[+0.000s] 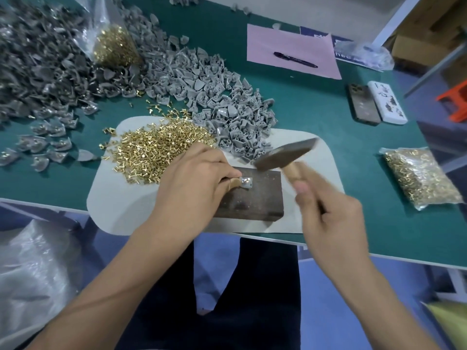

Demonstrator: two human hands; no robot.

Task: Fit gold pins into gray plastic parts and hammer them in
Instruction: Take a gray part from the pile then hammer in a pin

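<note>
Left hand: my left hand (194,180) rests on the near-left end of the dark block (252,195); its fingertips pinch a small gray part (246,183) and press it flat on the block's top face; a fingertip is wrapped in tan tape
Right hand: my right hand (331,223) grips the wooden handle of the hammer (285,155); the head is blurred, hanging just above the block and to the right of the held part, not touching it
Gray part: it lies on the block just beyond my left fingertips; something gold shows in it, too small to tell how deep it sits
Block: it sits on a pale mat (326,178) at the near edge of the green bench (353,137)
Loose pins: a heap of gold pins (161,147) lies on the far-left part of the mat, spilling onto the bench; it touches my left hand's far side
Gray parts: a pile of gray plastic parts (227,102) runs from the far left of the bench down to the mat's far edge, just beyond the hammer head
Bags: one clear bag of pins (419,178) lies to the right, well apart from the mat; another (116,46) sits far left among the gray parts
Far right: a pen (294,59) lies on a pink sheet (290,49); two phones (364,104) lie side by side near it
</note>
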